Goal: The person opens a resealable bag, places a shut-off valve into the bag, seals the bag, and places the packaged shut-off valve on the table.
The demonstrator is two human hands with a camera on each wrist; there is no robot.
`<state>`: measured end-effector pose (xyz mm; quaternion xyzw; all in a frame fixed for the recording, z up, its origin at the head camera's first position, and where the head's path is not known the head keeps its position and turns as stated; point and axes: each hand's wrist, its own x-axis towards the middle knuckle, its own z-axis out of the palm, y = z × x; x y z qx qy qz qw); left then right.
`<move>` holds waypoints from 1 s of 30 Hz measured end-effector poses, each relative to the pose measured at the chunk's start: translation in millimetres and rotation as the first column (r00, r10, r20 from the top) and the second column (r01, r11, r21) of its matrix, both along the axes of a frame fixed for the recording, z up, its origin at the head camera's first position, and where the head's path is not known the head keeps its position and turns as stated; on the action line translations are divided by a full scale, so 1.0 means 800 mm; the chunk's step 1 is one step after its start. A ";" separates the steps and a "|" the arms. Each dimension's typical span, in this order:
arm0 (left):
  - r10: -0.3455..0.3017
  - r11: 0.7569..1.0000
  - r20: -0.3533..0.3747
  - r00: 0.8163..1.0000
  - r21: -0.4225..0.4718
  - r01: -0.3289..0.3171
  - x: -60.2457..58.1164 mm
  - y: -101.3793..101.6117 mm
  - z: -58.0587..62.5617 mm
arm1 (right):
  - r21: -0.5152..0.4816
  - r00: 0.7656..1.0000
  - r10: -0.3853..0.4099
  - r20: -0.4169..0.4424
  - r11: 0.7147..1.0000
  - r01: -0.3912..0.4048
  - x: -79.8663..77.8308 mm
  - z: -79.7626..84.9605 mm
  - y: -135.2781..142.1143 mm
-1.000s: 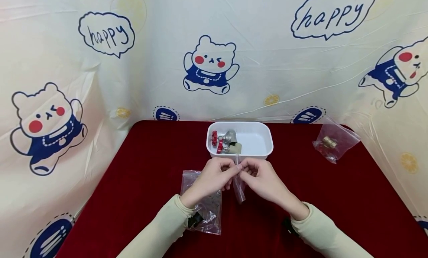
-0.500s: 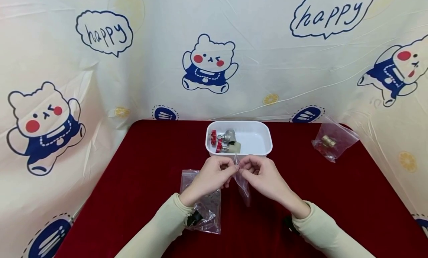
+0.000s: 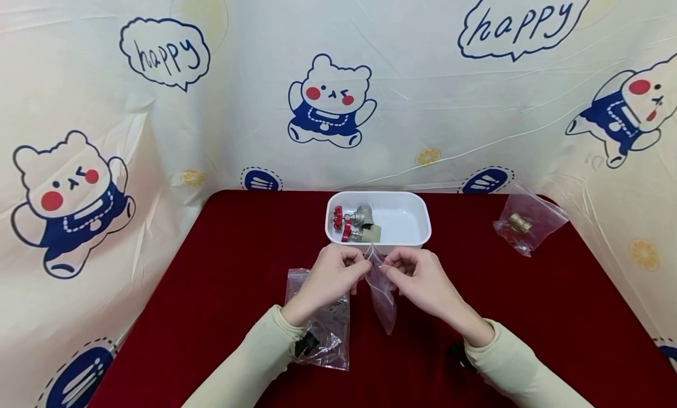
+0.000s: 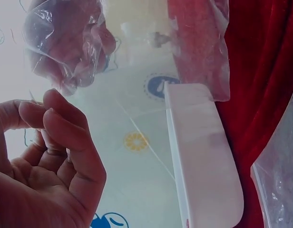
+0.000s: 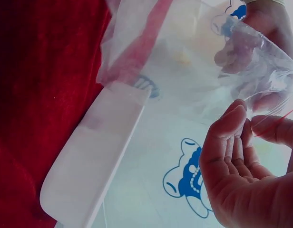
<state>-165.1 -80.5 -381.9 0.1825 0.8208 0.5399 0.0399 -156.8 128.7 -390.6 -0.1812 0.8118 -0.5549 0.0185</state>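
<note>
Between my two hands hangs a clear zip bag (image 3: 382,302), its mouth spread a little at the top. My left hand (image 3: 337,274) pinches one side of the mouth with thumb and forefinger, and my right hand (image 3: 420,277) pinches the other. The wrist views look through the film of the bag (image 4: 199,52), with the opposite hand showing behind it. Just beyond the hands stands a white tray (image 3: 407,220). In its left half lie two valves with red handwheels, a grey metal one (image 3: 364,216) and one with a beige end (image 3: 370,234).
Another clear zip bag (image 3: 335,325) lies flat under my left forearm. At the back right, a zip bag (image 3: 545,223) holds a brass fitting (image 3: 520,223). Red cloth (image 3: 238,249) covers the table, and a printed curtain (image 3: 402,120) surrounds it.
My hands have moved slightly apart. The zip bag between them has gone from a narrow folded strip to a wider, opened shape, its lower end swinging right.
</note>
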 end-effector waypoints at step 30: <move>-0.097 0.985 -0.232 0.968 -0.160 0.060 0.021 0.024 -0.026 | -0.067 0.998 0.009 0.069 0.998 -0.004 -0.001 0.012 -0.002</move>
